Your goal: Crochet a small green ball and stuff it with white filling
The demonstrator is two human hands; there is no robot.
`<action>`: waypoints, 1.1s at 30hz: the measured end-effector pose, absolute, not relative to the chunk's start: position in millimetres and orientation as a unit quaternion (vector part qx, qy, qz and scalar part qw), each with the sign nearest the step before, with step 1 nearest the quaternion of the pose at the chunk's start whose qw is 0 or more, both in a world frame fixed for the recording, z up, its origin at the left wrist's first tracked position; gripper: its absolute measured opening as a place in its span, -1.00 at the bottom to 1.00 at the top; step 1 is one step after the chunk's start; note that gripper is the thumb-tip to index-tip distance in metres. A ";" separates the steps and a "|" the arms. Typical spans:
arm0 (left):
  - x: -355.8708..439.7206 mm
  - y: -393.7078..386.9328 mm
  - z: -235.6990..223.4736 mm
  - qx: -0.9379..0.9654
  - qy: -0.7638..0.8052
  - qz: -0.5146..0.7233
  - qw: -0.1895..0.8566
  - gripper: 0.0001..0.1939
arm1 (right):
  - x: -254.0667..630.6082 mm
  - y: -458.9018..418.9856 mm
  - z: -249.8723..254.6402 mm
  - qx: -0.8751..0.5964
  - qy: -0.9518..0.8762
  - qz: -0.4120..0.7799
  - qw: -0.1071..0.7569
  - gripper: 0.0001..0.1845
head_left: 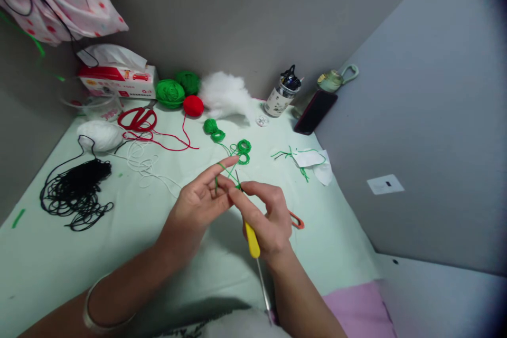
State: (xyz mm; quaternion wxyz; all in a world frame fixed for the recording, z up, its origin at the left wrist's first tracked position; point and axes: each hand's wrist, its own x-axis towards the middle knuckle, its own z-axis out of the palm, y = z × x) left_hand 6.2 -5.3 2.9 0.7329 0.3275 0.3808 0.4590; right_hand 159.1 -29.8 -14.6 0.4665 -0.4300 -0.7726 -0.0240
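My right hand (pixel 267 216) grips a crochet hook (pixel 252 240) by its yellow handle, the thin metal tip pointing away from me. Green yarn (pixel 226 170) runs round the fingers of my left hand (pixel 202 195), whose thumb and fingertips pinch a small green crochet piece (pixel 238 186) at the hook's tip. The two hands meet there, above the table. Beyond them lie green crocheted rings (pixel 244 146) and a small green yarn ball (pixel 210 126). Fingers partly hide the green piece.
Black yarn (pixel 79 190), white yarn (pixel 101 135) and red-handled scissors (pixel 137 119) lie left. Green balls (pixel 170 93), a red ball (pixel 193 106) and white stuffing (pixel 225 94) sit at the back. A phone (pixel 316 111) leans against a bottle (pixel 330 80) near the right wall.
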 end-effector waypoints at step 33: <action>3.1 2.9 -1.1 0.336 0.327 0.403 0.786 -0.63 | 157.6 -13.9 -15.2 -0.423 -0.499 0.424 0.626 -0.84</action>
